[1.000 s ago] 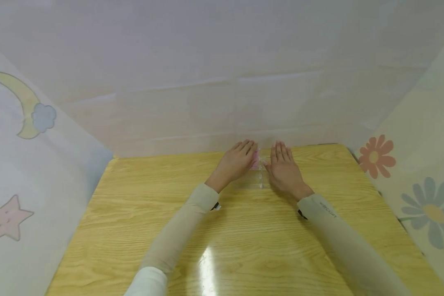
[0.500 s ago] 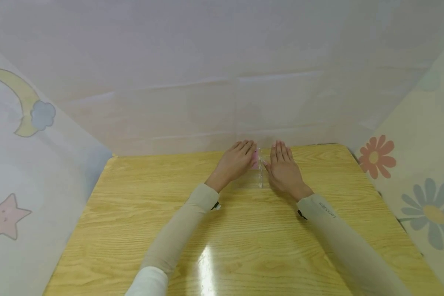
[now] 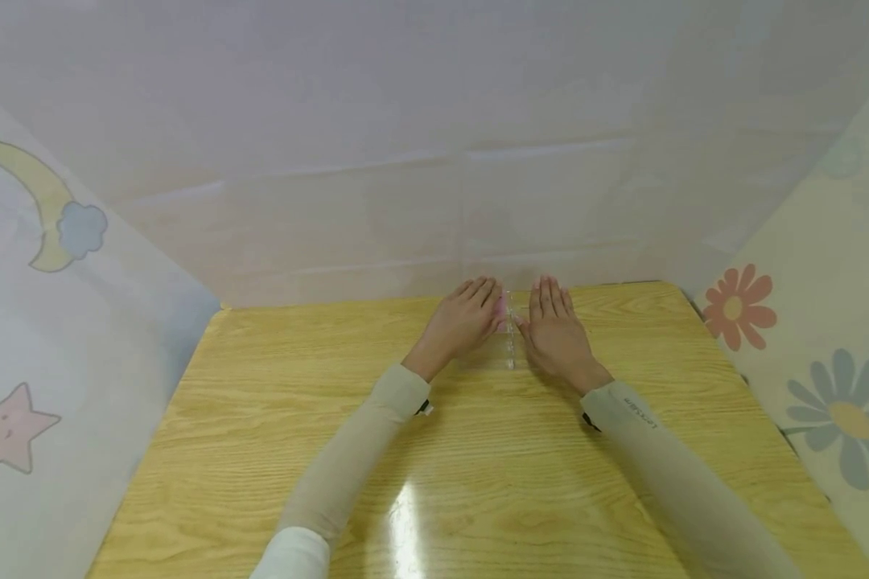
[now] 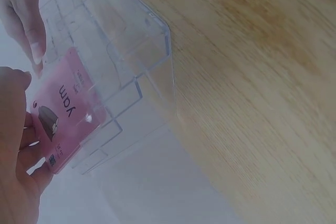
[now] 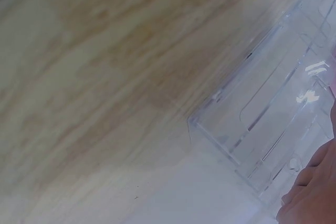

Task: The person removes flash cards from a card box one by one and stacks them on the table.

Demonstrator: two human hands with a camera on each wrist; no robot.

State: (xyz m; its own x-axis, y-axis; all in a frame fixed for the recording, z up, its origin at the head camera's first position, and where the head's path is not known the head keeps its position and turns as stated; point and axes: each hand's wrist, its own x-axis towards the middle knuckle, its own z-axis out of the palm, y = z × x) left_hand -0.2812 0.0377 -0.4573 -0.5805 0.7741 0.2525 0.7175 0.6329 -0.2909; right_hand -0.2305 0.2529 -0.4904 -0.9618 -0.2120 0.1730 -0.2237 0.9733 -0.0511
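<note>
A clear plastic holder with stepped compartments (image 3: 510, 351) stands at the table's far edge between the hands. My left hand (image 3: 462, 320) is on its left side, where a bit of pink card shows beside the fingers. In the left wrist view that hand grips a pink picture card (image 4: 67, 109), printed "yam" and upside down there, at the holder's slots; whether it is one card or a thin stack I cannot tell. My right hand (image 3: 556, 336) lies to the right of the holder, fingers straight and together, thumb near it. The holder partly hides what lies behind.
The wooden table (image 3: 434, 450) stretches toward me under both forearms. A pale wall sheet (image 3: 348, 217) rises directly behind the far edge. Printed side panels stand left and right, one with a moon (image 3: 32, 181), the other with flowers (image 3: 733, 308).
Both hands, the pink card and the holder stay nearly in place. The left wrist dips very slightly, and the head view shifts a little.
</note>
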